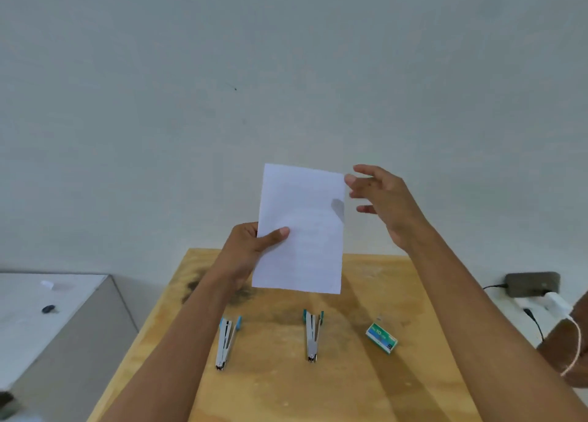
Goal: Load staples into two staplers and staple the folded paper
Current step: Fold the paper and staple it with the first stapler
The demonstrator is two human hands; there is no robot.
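Note:
A white sheet of paper (pixel 302 230) is held upright above the wooden table (pixel 286 374), in front of the wall. My left hand (pixel 251 249) pinches its lower left edge, thumb on the front. My right hand (pixel 378 199) hovers just right of the paper's top right corner, fingers spread, holding nothing. Two metal staplers with teal trim lie on the table below: one on the left (pixel 226 342), one in the middle (pixel 312 335). A small green staple box (pixel 381 338) lies to the right of them.
A grey cabinet (pixel 47 326) stands left of the table with a small dark object (pixel 48 309) on top. A dark adapter (pixel 533 283) and a white plug with cables sit at the right by the wall.

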